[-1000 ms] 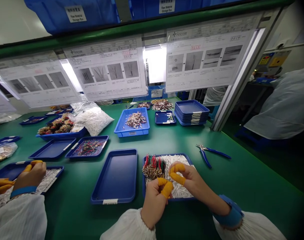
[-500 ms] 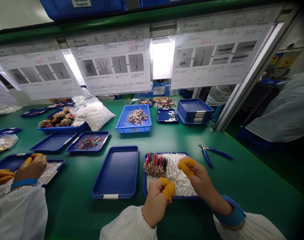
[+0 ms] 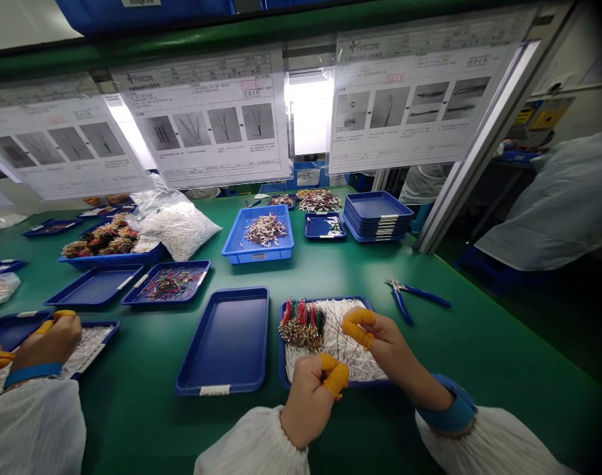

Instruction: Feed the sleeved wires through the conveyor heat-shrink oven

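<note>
My left hand point(image 3: 311, 394), with yellow finger cots on thumb and forefinger, is closed in a pinch over the front of a blue tray point(image 3: 283, 369). Just above and to its right, my right hand point(image 3: 377, 335) also pinches with yellow-covered fingertips. Thin wires point(image 3: 349, 348) run between the two hands; their ends are hard to make out. Small white tubes point(image 3: 362, 371) fill much of the tray beneath. At its left lies a bundle of red, black and green wires point(image 3: 303, 323) with brass-coloured ends.
An empty blue tray point(image 3: 224, 343) lies to the left. Blue-handled cutters point(image 3: 404, 297) rest open on the right. Behind stand a lighter blue bin point(image 3: 231, 247) of small parts and stacked trays point(image 3: 378, 218). A co-worker's hand point(image 3: 51, 340) works over another tray at far left.
The view has shifted slightly, so the table things appear further left. My right hand's fingertips have come a little closer to my left hand. Both hands stay pinched.
</note>
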Demonstrator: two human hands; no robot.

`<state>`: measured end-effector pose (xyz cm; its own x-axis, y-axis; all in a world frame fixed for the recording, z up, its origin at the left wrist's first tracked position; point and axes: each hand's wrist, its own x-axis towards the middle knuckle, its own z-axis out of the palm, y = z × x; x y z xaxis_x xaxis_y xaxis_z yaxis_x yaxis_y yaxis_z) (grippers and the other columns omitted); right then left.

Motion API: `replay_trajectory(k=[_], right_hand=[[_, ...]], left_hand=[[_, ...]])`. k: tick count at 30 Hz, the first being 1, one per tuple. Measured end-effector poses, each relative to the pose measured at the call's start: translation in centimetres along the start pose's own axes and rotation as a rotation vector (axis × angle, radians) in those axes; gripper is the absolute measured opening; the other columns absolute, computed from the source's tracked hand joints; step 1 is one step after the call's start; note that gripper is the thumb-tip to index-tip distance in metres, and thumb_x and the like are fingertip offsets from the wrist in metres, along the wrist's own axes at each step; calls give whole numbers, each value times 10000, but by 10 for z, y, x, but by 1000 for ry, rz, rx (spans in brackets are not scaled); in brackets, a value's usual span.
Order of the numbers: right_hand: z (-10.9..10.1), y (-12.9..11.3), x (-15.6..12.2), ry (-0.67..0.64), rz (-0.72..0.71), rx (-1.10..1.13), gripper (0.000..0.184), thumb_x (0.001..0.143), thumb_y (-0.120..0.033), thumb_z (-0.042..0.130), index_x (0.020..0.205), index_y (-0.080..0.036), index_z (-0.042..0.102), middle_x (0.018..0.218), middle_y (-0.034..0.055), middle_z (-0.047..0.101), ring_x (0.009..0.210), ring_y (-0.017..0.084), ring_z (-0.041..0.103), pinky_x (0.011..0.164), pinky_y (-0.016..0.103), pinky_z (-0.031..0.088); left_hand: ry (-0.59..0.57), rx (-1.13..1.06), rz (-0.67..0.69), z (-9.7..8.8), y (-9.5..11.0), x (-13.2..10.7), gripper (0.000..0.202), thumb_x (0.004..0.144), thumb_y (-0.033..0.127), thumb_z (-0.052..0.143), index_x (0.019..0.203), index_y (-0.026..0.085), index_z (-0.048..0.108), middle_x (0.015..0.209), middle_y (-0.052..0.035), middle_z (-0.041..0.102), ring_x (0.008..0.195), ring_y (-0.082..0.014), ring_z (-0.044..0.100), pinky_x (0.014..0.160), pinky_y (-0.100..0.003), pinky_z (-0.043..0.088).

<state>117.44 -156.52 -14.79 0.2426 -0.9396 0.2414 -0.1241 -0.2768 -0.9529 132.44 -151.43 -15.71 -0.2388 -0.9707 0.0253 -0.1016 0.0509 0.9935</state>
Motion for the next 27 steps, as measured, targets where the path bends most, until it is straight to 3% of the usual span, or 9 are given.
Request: replay_trajectory(k=[3,11,14,16,21,24,27], right_hand=[[-2,0,1,24,27,-2,191,723,-356,585,653,-179,560,651,9,522,627,128,452,606,273,398],[-1,-8,1,-88,85,137,227,698,-401,616,749,-181,590,732,30,581,708,152,527,670,296,442],[1,-6,0,-110,19,3,216,722,-391,600,683,-179,584,661,17,559,641,133,493,631,283,434],[-2,-3,2,-51,-18,-76,219,723,-387,598,660,-178,579,656,21,564,642,136,493,637,285,436],[-28,12,14,138,113,-166,268,695,-393,597,840,-168,601,754,56,601,676,162,547,582,285,457],[-41,22,18,80,129,-410,223,671,-339,613,817,-170,621,664,28,563,540,126,494,488,259,408],[-42,28,16,-49,71,-597,129,644,-241,615,758,-182,619,609,-6,518,478,97,444,444,235,348]], left_hand=[[15,39,16,0,0,0,309,760,335,520,514,148,518,491,-1,461,485,-94,426,474,-215,335],[-10,50,29,3,-1,-1,301,765,323,524,518,152,506,493,0,459,484,-94,417,475,-220,321],[-50,48,22,3,-3,1,316,764,313,525,493,155,488,484,5,454,478,-87,409,470,-219,305],[-60,26,-9,2,-4,1,312,756,314,532,491,154,491,484,7,457,473,-84,412,465,-216,304],[-49,-98,-113,2,-5,0,286,726,343,546,514,156,500,470,19,443,427,-70,392,418,-202,291],[-1,-159,-151,2,-6,1,276,713,363,555,535,157,506,442,33,429,409,-62,379,402,-192,274],[35,-197,-180,0,-7,3,276,698,376,568,546,155,504,433,41,432,396,-56,369,399,-188,274]])
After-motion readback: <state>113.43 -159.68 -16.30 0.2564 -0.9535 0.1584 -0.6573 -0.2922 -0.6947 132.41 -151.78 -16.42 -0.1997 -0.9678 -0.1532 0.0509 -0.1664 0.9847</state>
